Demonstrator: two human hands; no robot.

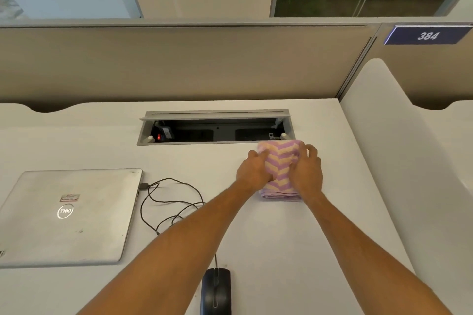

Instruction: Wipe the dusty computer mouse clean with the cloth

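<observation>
Nearest, at the bottom edge of the view, a black mouse (pixel 215 290) is seen lying on the white desk (pixel 204 161), between the two forearms and touched by neither. Its cable (pixel 163 202) is looped across the desk and is plugged into the right side of a closed silver laptop (pixel 69 215), which is set to the left.

Farther out, both hands are laid on a folded cloth (pixel 280 169) striped in purple and cream. The cloth is placed well apart from the mouse, toward the back right of the desk, with its far edge just beside an open cable tray (pixel 216 126) sunk into the desk top. The left hand (pixel 253 170) is pressed on the cloth's left side, its fingers bent over the fabric and its thumb tucked against the middle. The right hand (pixel 307 171) is set on the right side, its fingers (pixel 311 151) curled over the far right corner. Whether the fabric is truly gripped or only pressed cannot be told.

Beyond the tray, a beige partition (pixel 179 64) is stood, and on the right a blue plate (pixel 426 35) marked 384 is fixed.
</observation>
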